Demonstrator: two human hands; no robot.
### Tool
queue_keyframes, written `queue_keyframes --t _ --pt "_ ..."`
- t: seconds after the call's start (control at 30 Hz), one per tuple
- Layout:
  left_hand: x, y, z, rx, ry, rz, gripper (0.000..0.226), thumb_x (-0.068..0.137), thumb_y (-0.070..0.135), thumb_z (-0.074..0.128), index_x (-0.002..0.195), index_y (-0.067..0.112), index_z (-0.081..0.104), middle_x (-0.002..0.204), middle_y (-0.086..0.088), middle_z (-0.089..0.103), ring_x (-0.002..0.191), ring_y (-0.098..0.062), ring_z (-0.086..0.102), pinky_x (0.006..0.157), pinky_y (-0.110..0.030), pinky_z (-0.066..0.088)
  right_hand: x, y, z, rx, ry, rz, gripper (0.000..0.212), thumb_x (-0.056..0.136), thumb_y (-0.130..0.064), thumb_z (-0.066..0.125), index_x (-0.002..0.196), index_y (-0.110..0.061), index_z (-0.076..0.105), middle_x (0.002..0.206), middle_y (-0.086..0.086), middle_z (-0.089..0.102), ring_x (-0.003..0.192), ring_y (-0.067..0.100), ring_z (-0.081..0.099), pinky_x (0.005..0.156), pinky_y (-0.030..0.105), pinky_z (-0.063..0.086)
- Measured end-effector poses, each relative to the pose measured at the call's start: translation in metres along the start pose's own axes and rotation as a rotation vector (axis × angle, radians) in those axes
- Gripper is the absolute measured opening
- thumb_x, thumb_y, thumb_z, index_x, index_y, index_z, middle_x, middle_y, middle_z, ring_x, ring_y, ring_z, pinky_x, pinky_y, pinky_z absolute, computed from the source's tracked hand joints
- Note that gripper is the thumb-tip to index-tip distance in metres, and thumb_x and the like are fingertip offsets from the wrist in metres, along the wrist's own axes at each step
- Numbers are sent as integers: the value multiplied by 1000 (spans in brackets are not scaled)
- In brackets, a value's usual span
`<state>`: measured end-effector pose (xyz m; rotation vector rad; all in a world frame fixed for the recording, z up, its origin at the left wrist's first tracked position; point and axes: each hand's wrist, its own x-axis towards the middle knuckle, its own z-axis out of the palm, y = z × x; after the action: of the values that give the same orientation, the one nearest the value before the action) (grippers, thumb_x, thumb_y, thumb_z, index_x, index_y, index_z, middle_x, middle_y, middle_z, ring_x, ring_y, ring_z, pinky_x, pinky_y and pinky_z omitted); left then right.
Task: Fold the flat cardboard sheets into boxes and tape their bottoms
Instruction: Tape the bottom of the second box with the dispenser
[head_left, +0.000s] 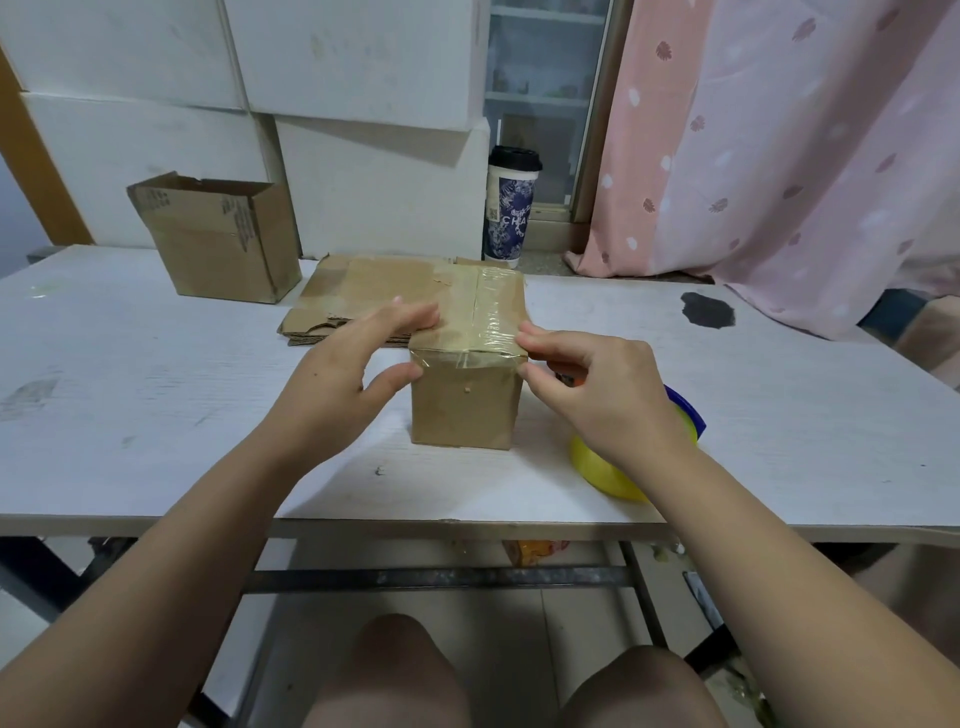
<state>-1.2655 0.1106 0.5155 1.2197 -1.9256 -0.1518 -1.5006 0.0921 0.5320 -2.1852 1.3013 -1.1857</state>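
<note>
A small brown cardboard box (466, 410) stands bottom-up in the middle of the white table (156, 415), with clear tape running over its closed flaps. My left hand (358, 358) presses its fingers on the top left edge, thumb against the left front corner. My right hand (597, 379) presses fingertips on the tape at the top right corner. Several flat cardboard sheets (322, 312) lie stacked behind the box. A yellow tape roll in a blue dispenser (623, 473) lies to the right, partly hidden by my right forearm.
A folded open box (218, 244) stands at the back left. A tall printed cup with a black lid (510, 208) stands at the back edge. White foam boxes (363, 104) and a pink curtain (779, 156) rise behind. An orange object (563, 375) lies under my right hand.
</note>
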Motion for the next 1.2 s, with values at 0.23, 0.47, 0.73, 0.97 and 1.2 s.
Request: queue_keyframes --t 0.23,0.47,0.73,0.97,1.2 --pt "1 -3 -2 3 -35 -11 53 86 24 64 127 51 42 122 50 39 131 15 25 105 -12 20 -3 0 7 -100 61 -99 28 84 -17 73 111 -13 71 123 -5 65 115 3 50 96 12 36" --pt "-3 2 4 111 86 -5 53 85 15 67 124 43 48 122 42 40 112 4 35 93 2 19 -10 -2 18 -227 95 -168 22 87 -5 66 109 -2 66 123 5 65 111 26 61 89 15 34" --pt "2 14 4 -33 97 -21 34 92 53 33 118 43 52 120 35 47 111 16 37 96 -10 19 -9 -7 6 -328 -33 -154 54 88 -55 53 128 -20 59 119 -5 65 109 15 52 92 25 36" --pt "38 30 -5 184 34 -47 20 81 42 66 63 34 61 79 20 67 97 -14 53 96 -36 34 18 -11 1 -237 -38 -98 34 98 -32 53 87 -9 75 93 5 71 94 23 57 80 26 35" --pt "40 22 8 -70 -221 114 32 94 25 51 124 38 51 121 33 49 120 15 40 106 -10 24 34 -13 -2 -143 -162 -44 26 81 -42 72 80 -17 66 83 -9 68 90 16 60 77 27 43"
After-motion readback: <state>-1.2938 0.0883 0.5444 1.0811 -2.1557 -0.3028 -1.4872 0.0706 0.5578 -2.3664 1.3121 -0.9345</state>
